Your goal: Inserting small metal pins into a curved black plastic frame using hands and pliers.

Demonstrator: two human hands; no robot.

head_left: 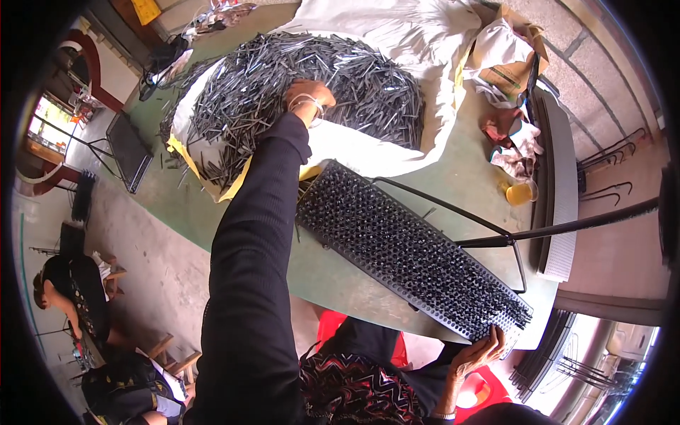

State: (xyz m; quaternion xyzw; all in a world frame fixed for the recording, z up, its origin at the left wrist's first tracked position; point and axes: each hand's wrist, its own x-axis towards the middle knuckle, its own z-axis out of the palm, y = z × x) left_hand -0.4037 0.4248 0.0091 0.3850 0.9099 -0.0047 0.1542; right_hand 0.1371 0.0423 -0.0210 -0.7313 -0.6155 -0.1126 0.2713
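My left hand (310,99), with a bangle on its wrist, reaches into a heap of thin black strips (244,85). Its fingers curl down among the strips; the fingertips and anything between them are hidden. The heap lies on a white sack (382,156) with yellow edging. A long black perforated board (404,244) slants across the table, many of its holes filled with short upright black pieces. At the board's near right end, where bare holes show, my right hand (482,352) grips the edge, fingers on top.
A bent black metal frame (453,209) rests behind the board. On the right are a yellow cup (520,193), stained gloves (520,149), a cardboard box (520,71) and stacked grey panels (556,191). Another dark board (127,152) leans at left. Two people (71,290) sit lower left.
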